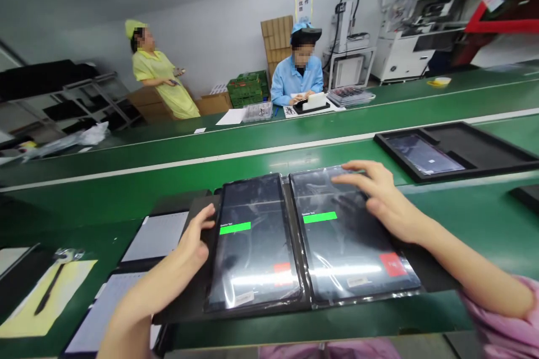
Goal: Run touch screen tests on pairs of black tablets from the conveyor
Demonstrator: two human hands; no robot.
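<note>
Two tablets (263,244) lie face up, probably so both can be read; the left hand (187,252) and right hand (385,202) have fingers apart.

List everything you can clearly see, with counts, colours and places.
Tablets: two, black with green bars, front middle
Pale-screened devices: at least two, whitish, left
Sheet: one, yellow, left, under a black tool
Tray: one, black, right, holding a screen panel
Worktop: count unclear, green, throughout
Crates: several, green, back middle
Cardboard boxes: several, brown, back
Machines: at least two, mostly white, back right
Standing worker: one, yellow clothes, back left
Seated worker: one, blue clothes, back middle
Left hand: one, bare, beside the left tablet
Right hand: one, bare, over the right tablet
</note>
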